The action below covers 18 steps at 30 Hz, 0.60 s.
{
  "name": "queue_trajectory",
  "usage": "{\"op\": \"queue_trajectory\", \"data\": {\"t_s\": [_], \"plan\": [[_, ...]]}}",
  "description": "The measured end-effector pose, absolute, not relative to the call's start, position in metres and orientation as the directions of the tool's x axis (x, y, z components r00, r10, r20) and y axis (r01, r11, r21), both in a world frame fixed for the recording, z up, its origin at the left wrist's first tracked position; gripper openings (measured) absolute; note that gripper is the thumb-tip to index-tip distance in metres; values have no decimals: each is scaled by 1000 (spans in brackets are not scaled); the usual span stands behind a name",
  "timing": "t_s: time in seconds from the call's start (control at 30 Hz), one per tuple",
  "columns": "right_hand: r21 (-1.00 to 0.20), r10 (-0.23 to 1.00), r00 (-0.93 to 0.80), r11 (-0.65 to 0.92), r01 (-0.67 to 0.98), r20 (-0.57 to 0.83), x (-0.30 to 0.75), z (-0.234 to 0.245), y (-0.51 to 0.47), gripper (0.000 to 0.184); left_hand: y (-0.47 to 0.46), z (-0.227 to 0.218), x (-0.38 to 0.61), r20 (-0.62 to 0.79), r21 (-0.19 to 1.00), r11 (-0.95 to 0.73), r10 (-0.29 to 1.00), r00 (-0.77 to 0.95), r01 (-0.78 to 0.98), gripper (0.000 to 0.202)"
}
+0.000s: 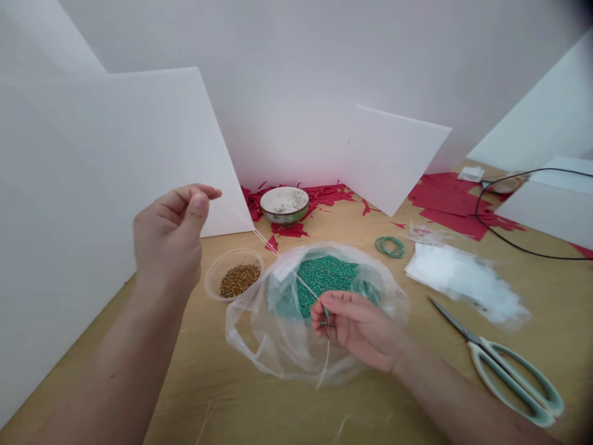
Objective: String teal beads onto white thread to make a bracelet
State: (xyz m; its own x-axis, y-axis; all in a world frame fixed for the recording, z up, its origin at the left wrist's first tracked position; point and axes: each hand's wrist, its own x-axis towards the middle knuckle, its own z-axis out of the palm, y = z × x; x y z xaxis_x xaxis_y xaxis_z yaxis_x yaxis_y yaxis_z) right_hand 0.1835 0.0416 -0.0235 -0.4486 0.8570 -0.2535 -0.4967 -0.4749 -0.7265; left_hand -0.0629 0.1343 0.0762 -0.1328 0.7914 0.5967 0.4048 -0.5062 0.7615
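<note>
The left hand's (169,244) fingers pinch a taut white thread (278,250) up high, while the right hand's (354,330) fingers grip it low, above green beads (324,278) in a clear plastic bag (259,334)

White thread (278,246) over green beads (324,281)

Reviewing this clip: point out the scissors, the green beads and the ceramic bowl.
Scissors (451,320): head view, on the metal blades.
Green beads (324,281): head view, on the heap's middle.
Ceramic bowl (284,216): head view, on its outer wall.
</note>
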Motion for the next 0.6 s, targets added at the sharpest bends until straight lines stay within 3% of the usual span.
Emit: {"op": "queue_trajectory", "data": {"t_s": [0.23,0.6], "plan": [[-723,839,-461,-507,-469,-289,182,-25,39,23,143,88,-62,677,721,-541,681,-277,433,26],[-748,850,-417,-498,-439,-321,181,-23,39,24,160,106,-67,763,642,-597,560,-323,481,24]]}}
